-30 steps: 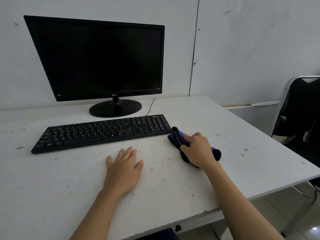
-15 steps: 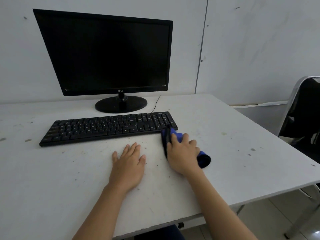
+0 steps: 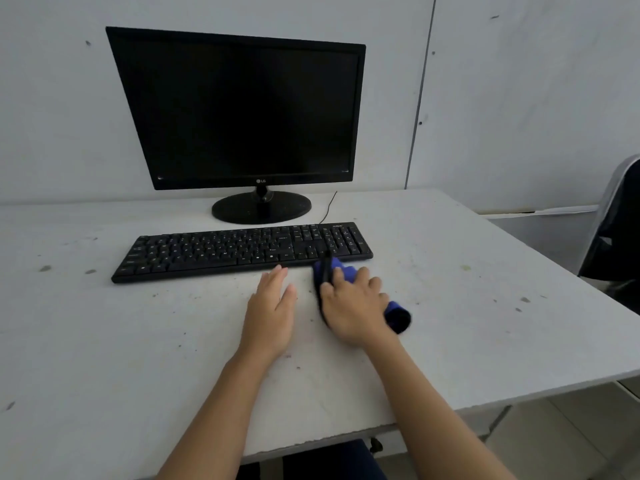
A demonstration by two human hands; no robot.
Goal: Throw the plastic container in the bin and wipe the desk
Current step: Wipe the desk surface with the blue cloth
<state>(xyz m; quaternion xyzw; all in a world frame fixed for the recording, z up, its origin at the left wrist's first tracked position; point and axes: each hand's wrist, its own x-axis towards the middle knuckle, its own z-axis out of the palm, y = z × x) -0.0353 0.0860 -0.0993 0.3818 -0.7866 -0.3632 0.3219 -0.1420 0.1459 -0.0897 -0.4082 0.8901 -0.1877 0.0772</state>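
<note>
Right fingers clamped on blue cloth, pressed flat for wiping bench; left hand released, bracing at 9 o'clock.

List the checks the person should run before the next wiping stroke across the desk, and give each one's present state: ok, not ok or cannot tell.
1. Right hand presses the blue cloth onto the desk: ok.
2. Left hand lies flat on the desk, apart from the cloth: ok.
3. Cloth clear of the keyboard: not ok, its far end reaches the keyboard's front edge.
4. Desk free of marks: not ok, specks and stains show on both sides.
5. Plastic container already binned: cannot tell, neither container nor bin is in view.
6. Monitor stands well behind the wiping area: ok.
</note>
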